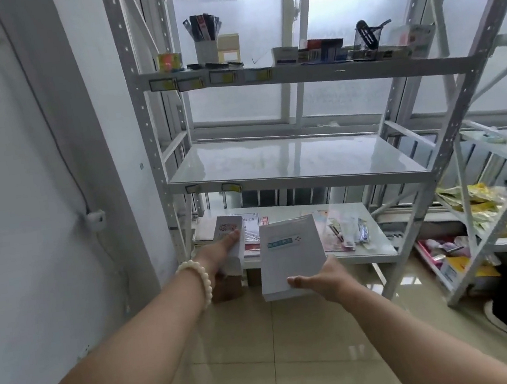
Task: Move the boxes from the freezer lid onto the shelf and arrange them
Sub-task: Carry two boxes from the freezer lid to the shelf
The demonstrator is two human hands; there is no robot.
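- Head view, left side: the left hand (pixel 218 256), a bead bracelet (pixel 200 278) on its wrist, grips the small white box (pixel 232 223) from below, thumb laid on its top face. The arm is stretched forward.
- Centre: the large white box (pixel 292 260) sits just beside the small one. Both have their long axes pointing away, towards the rack.
- Right of centre: the right hand (pixel 323 279) pinches the large box's near corner, arm extended alike.
- Further right and above: the middle shelf (pixel 370 161) lies ahead of and higher than both hands, about equally near each. Placing the boxes there likely needs a lift and a reach forward.
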